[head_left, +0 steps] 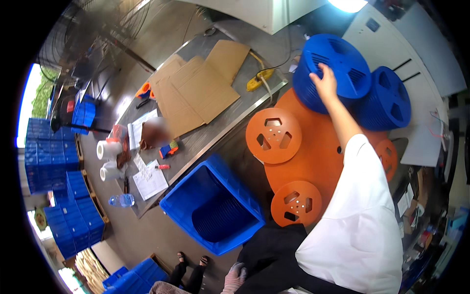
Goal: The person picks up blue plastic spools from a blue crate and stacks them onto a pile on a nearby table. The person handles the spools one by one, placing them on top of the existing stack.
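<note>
While the head view is being taken from above, the following is being noted.

Right hand: the right hand (pixel 325 81) is being laid flat on the top flange of a stack of blue reels (pixel 333 71), fingers spread and resting on the rim, not clenched; the white sleeve (pixel 360 225) is being seen running up from the lower edge.

Left hand: a gloved left hand (pixel 235 275) is being seen only in part at the bottom edge; whether its fingers are released or clenched cannot be told.

Blue reel stack: it is being carried at the far edge of the orange table (pixel 313 147), with a second stack of blue reels (pixel 387 100) lying on its side just beside it, toward the right.

Orange reels: one orange reel (pixel 273 135) is being seen at the left edge of the orange table, another (pixel 295 203) at its near edge.

Blue crate (pixel 215 206): it is being seen on the floor, just left of the orange table, with blue reels stacked on edge inside.

Metal worktop (pixel 215 132): cardboard sheets (pixel 200 88) are being carried across its middle, a yellow tool (pixel 259 79) near its far right corner, two white tape rolls (pixel 108 159) and papers (pixel 149 181) toward its near left end.

Surroundings: stacked blue crates (pixel 49 152) are being seen well apart at the left.
</note>
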`<action>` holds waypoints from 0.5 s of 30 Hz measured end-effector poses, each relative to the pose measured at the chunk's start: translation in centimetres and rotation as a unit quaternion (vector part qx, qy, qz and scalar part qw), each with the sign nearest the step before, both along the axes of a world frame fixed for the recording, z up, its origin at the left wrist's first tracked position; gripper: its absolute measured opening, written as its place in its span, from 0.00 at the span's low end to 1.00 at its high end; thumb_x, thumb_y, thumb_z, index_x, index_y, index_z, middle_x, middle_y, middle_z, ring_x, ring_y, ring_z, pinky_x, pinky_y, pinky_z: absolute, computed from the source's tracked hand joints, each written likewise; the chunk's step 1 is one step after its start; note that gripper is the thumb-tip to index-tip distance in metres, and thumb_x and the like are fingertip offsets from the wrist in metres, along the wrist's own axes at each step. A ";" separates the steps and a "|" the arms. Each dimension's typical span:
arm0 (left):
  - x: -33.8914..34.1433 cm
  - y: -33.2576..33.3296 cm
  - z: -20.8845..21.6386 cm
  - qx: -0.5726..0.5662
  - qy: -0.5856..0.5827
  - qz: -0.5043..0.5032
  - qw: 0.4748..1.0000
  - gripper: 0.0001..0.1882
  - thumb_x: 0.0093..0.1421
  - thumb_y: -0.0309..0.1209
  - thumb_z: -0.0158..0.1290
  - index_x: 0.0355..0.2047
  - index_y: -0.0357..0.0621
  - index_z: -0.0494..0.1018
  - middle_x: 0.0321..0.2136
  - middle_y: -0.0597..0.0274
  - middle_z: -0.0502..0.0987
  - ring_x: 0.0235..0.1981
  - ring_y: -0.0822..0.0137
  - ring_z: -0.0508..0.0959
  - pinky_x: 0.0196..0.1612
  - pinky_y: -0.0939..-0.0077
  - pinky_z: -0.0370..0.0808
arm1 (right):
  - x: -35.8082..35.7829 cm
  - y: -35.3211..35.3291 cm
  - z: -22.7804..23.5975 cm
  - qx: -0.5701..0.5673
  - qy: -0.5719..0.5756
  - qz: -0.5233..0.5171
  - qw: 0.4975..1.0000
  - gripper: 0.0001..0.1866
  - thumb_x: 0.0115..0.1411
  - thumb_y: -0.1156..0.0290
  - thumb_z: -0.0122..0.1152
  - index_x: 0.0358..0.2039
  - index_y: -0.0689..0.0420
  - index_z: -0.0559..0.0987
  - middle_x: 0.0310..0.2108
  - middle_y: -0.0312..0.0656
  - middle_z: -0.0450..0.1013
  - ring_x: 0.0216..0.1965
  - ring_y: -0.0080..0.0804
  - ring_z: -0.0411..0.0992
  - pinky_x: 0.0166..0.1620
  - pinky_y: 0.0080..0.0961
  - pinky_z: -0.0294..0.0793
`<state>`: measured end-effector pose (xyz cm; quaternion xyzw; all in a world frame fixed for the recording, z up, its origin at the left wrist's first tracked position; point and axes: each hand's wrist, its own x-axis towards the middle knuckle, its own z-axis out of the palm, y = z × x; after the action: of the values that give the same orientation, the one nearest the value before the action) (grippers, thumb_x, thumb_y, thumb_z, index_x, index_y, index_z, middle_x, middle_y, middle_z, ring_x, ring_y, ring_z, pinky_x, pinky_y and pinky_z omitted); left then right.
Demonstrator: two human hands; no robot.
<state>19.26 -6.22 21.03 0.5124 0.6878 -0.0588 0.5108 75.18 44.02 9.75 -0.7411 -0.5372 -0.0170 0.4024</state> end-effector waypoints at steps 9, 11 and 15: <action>1.2 2.2 -0.5 -0.019 0.010 0.019 1.000 0.20 0.65 0.42 0.48 0.51 0.43 0.72 0.51 0.48 0.74 0.52 0.48 0.74 0.55 0.61 0.71 | 14.3 10.8 -13.7 -0.370 0.302 0.237 0.846 0.36 0.53 0.57 0.72 0.56 0.66 0.70 0.50 0.44 0.72 0.49 0.35 0.71 0.54 0.32 0.70; 2.4 1.6 1.2 -0.068 0.049 0.048 0.995 0.20 0.65 0.42 0.47 0.51 0.42 0.72 0.49 0.47 0.75 0.52 0.47 0.74 0.54 0.60 0.71 | 12.2 10.0 -14.9 -0.469 0.421 0.215 0.746 0.30 0.57 0.59 0.66 0.56 0.62 0.72 0.48 0.43 0.74 0.47 0.35 0.73 0.50 0.33 0.72; 3.0 0.8 3.3 -0.073 0.078 0.100 0.989 0.21 0.64 0.41 0.48 0.51 0.42 0.72 0.48 0.47 0.76 0.51 0.47 0.74 0.55 0.60 0.71 | 10.6 10.3 -16.3 -0.499 0.347 0.206 0.767 0.31 0.58 0.59 0.65 0.58 0.60 0.69 0.48 0.44 0.74 0.46 0.35 0.73 0.50 0.33 0.73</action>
<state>22.22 -5.43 24.32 0.3962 0.7672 -0.0973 0.4949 85.82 54.32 -6.56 -0.6644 -0.4332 0.5953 0.1285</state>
